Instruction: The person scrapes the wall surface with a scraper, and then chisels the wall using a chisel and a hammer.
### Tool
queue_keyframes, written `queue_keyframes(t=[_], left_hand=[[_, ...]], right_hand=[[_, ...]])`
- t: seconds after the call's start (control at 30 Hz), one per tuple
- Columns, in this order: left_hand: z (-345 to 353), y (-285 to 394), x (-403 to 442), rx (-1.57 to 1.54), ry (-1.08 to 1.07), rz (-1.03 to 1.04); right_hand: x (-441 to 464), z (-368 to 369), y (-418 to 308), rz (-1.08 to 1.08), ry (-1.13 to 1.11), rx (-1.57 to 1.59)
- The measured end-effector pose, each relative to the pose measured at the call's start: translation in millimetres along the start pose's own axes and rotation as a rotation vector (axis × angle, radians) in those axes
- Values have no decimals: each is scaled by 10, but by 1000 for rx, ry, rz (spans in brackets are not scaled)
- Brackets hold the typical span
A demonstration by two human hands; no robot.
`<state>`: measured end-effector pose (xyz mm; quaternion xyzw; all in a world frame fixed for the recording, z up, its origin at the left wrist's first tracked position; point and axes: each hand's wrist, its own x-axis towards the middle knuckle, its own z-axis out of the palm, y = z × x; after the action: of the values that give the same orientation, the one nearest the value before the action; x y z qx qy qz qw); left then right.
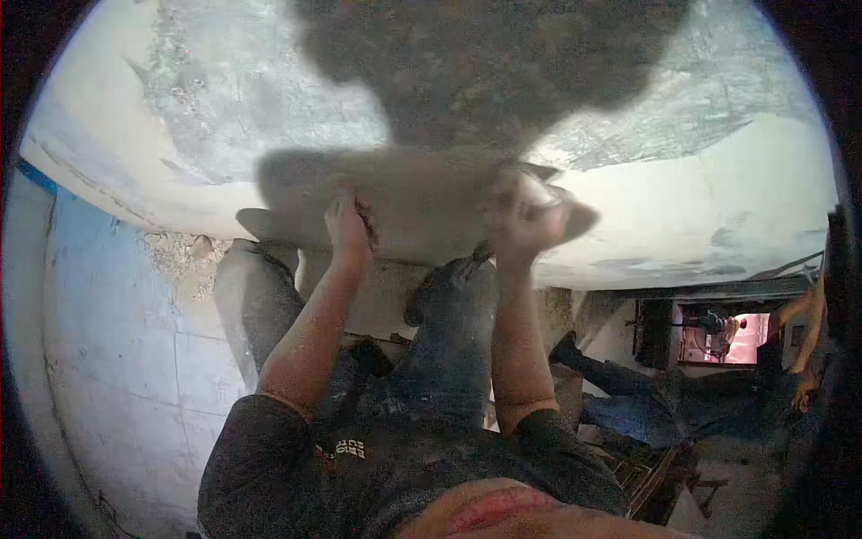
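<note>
My left hand (349,225) is closed, its fingers curled close to the pale, smoothed wall surface (682,193). Something dark shows at its fingers, too unclear to name. Further right, my right hand (528,229) is smeared by motion. It appears wrapped round a pale, flat object (539,190) against the same surface; blur hides what kind of object this is. A dark shadow falls across the surface around both hands. Above, a rougher grey patch (233,90) meets the smooth pale band.
Crumbled rubble (184,260) lies along the wall's foot at left, beside pale blue slabs (117,332). My dusty trouser legs (444,332) are below the hands. At right are dark blue cloth (628,413), a bright pinkish opening (747,340) and a hanging yellow-orange strip (808,337).
</note>
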<state>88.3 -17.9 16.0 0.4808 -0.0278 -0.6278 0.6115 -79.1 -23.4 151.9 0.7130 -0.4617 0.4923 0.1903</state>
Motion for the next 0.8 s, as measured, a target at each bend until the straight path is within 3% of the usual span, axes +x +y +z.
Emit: queue_keyframes(t=[0.1, 0.2, 0.3, 0.33, 0.43, 0.47, 0.5, 0.53, 0.6, 0.67, 0.7, 0.77, 0.8], left_hand=[[-20, -79, 13, -4, 25, -9], [-42, 10, -2, -38, -23, 52], [-93, 9, 31, -79, -21, 73], [-100, -31, 55, -76, -19, 70], [-64, -46, 35, -10, -29, 63], [-45, -55, 2, 16, -32, 58], [-32, -59, -26, -1, -22, 21], [19, -48, -66, -15, -15, -13], [23, -90, -62, -18, -4, -19], [12, -128, 18, -14, 6, 49], [-4, -99, 39, -41, -18, 59], [-52, -30, -6, -91, -66, 68], [-26, 31, 4, -68, 36, -10]], right_hand=[[-355, 108, 52, 402, -159, 257], [-74, 63, -185, 626, 199, 632], [-212, 131, -185, 405, 65, 391], [-199, 76, -52, 305, -9, 145], [-6, -65, -112, 725, 196, 582], [-15, -58, -129, 685, 174, 585], [-102, 42, -74, 318, 173, 143], [-106, 38, -63, 72, -1, -22], [-177, 39, -8, -11, -71, -72], [-228, 121, 88, 298, 145, 172], [-86, 49, -121, 616, 211, 606], [-199, 176, -71, 406, 222, 308], [-225, 171, -103, 430, 122, 314]])
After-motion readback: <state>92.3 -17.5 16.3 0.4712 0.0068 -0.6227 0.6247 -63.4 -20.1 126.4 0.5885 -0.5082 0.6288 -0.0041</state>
